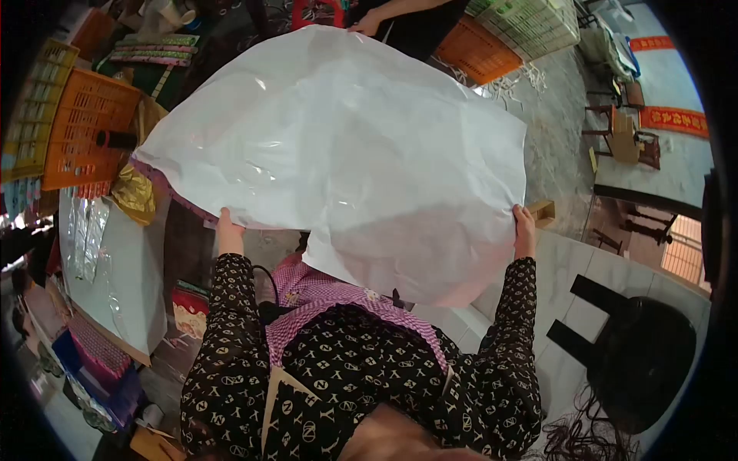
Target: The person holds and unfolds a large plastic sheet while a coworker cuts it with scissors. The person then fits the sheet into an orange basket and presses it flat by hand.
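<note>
A large white plastic sheet (pixel 392 146) is stretched out in front of me, creased and glossy in places. My left hand (pixel 229 233) is closed on its near left edge. At the near right edge my right hand (pixel 524 230) grips the same sheet, fingers partly hidden behind it. Between my hands the near edge hangs down toward my pink checked apron (pixel 330 286). Another person's hand (pixel 366 24) touches the far edge of the sheet. A purple-pink edge (pixel 181 201) shows under the sheet's left side.
Orange crates (pixel 88 127) stand at the left, beside gold foil (pixel 134 195) and a white-covered surface (pixel 115 269). More crates (pixel 530 27) are stacked at the far right. A black stool (pixel 642 361) stands on the tiles at my right. Wooden furniture (pixel 630 138) is farther off.
</note>
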The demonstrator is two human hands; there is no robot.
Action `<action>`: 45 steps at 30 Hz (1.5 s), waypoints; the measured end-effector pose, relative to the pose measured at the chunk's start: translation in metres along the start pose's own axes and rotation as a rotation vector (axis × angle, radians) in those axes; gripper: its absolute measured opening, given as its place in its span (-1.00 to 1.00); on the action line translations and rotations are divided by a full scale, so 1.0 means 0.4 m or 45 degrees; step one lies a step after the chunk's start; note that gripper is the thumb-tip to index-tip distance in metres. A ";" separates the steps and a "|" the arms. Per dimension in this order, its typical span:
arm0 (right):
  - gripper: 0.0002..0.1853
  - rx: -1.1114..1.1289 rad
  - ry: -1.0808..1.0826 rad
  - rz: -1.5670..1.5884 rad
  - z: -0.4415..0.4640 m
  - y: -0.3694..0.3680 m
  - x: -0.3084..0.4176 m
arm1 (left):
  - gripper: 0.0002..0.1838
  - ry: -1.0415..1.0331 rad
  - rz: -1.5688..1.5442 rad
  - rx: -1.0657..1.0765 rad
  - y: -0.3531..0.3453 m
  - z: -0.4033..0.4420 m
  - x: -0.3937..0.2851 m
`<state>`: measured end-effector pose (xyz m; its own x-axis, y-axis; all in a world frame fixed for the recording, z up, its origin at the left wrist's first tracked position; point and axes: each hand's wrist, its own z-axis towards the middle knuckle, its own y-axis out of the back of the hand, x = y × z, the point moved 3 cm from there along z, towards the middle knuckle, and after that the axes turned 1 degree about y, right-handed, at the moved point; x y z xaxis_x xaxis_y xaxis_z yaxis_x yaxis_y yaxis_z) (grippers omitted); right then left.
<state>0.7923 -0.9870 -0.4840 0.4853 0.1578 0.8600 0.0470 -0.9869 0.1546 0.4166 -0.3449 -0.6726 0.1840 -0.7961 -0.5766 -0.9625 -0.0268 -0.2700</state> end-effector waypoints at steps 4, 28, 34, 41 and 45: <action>-0.75 0.092 0.092 -0.043 -0.014 0.012 -0.002 | -0.62 -0.003 0.089 0.222 0.018 0.007 -0.026; -0.75 0.061 0.008 0.036 0.036 0.036 -0.072 | -0.63 -0.449 0.852 0.287 -0.049 -0.052 -0.056; -0.76 0.065 0.010 0.059 0.023 0.020 -0.059 | -0.60 -0.130 0.313 0.068 -0.060 -0.051 -0.057; -0.79 0.021 0.024 0.025 0.015 0.009 -0.052 | -0.60 -0.039 0.138 0.084 -0.054 -0.027 -0.064; -0.80 0.019 0.017 0.041 0.035 0.031 -0.076 | -0.61 -0.012 0.061 -0.085 -0.062 -0.027 -0.059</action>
<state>0.7903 -1.0044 -0.5151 0.4748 0.1260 0.8711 0.0442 -0.9919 0.1193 0.4340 -0.3319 -0.6438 0.1393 -0.7915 -0.5951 -0.9813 -0.0297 -0.1902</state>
